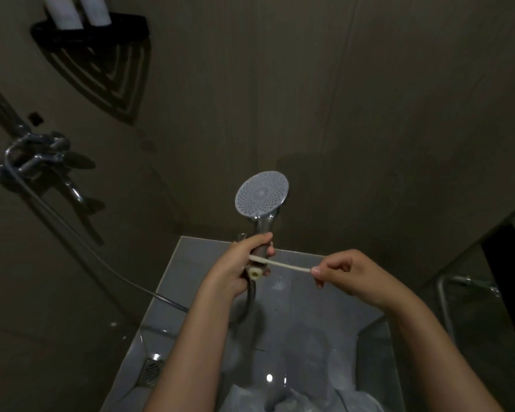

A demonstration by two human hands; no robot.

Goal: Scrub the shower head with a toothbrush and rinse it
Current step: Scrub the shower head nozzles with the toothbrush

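Head view: gripped the shower head [261, 198] by its handle with the left hand [238, 269], spray face up, far of the hands; pinched one end of the toothbrush [286, 266] with the right hand [348, 275], laid across that handle. Risked dropping it from so slight a pinch.

Both forearms [191, 337] are bare along their whole visible length, and the left hand [235, 263] and the right hand [348, 275] are bare too. The right thumb's nail [315, 270] is short and rounded. Low between the arms shows pale, creased fabric [280, 396] of the person's clothing
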